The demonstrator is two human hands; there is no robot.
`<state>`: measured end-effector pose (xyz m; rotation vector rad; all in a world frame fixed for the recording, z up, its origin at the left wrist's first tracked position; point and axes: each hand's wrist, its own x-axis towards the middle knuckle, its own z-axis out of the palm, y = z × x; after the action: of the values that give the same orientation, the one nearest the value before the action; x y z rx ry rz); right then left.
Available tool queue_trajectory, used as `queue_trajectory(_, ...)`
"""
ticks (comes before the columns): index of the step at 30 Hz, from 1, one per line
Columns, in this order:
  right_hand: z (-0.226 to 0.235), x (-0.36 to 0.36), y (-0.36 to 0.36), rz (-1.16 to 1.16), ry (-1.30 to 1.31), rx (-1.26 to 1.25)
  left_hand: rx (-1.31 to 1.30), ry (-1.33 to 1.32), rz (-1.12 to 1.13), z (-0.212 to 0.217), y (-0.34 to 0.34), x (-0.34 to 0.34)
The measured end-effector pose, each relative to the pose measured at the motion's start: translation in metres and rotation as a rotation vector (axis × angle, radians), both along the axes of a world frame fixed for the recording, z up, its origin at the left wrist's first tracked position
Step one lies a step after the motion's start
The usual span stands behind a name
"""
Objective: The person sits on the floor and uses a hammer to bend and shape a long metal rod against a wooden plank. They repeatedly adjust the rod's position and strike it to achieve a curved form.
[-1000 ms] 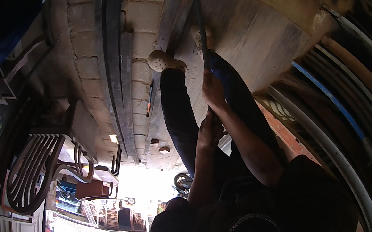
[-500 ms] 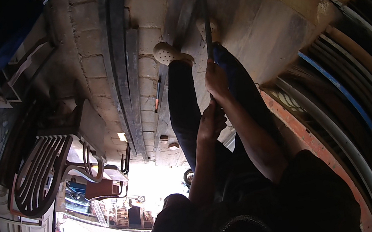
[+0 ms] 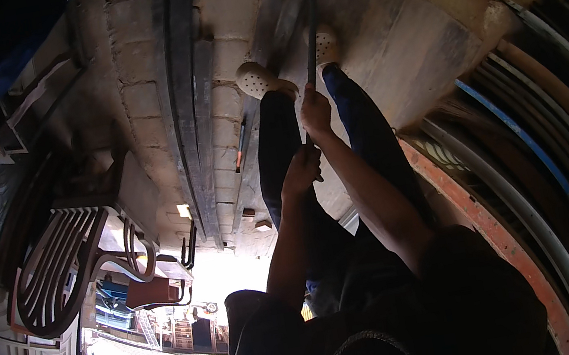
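Both hands are wrapped around a long, thin dark pole [image 3: 313, 45] that runs away from me between my feet. Its far end reaches the top edge of the picture, too dark to make out. My right hand [image 3: 316, 113] is closed on it farther along. Behind that, nearer my body, my left hand [image 3: 301, 172] is closed around the pole's near part. The pole leans slightly, its near end toward my left leg. My feet, in pale clogs with holes [image 3: 255, 80], stand on either side of it.
Long dark beams [image 3: 192, 118] lie on the block floor to my left, with an orange-and-black tool [image 3: 242, 143] beside them. A slatted wooden chair [image 3: 62, 267] stands farther left. Stacked boards and a rusty orange frame [image 3: 478, 213] line my right. Bright daylight enters at lower left.
Both hands have shifted left and a little farther from me, still around the pole. The pole's near part has swung left, so it slants more.
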<state>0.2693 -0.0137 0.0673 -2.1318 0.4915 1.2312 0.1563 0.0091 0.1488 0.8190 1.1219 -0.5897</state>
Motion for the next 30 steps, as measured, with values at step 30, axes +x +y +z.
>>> queue_trajectory(30,0.025,0.099,-0.033,-0.129,0.328,0.156,-0.004,-0.047,0.381,0.131,-0.02,0.11)
